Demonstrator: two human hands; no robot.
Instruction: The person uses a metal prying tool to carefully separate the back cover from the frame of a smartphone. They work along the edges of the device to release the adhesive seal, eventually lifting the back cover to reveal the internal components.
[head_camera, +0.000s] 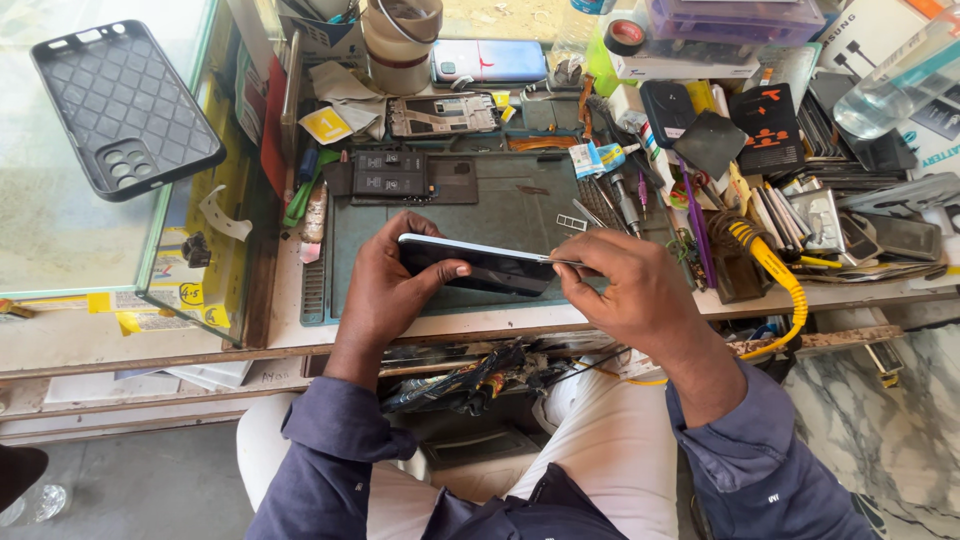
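My left hand (385, 285) grips a dark smartphone (478, 266) by its left end, thumb across the face, holding it tilted above a grey-green work mat (520, 195). At the phone's right end, my right hand (630, 285) pinches a thin metal tool (563, 261) whose tip sits against the phone's edge. Both hands hover just over the bench's front edge.
A black phone case (125, 105) lies on a glass counter at the left. Opened phone parts (400, 172), a blue phone (488, 60), tape rolls (400, 40), screwdrivers (625, 195) and a yellow coiled cable (775, 270) crowd the bench's back and right.
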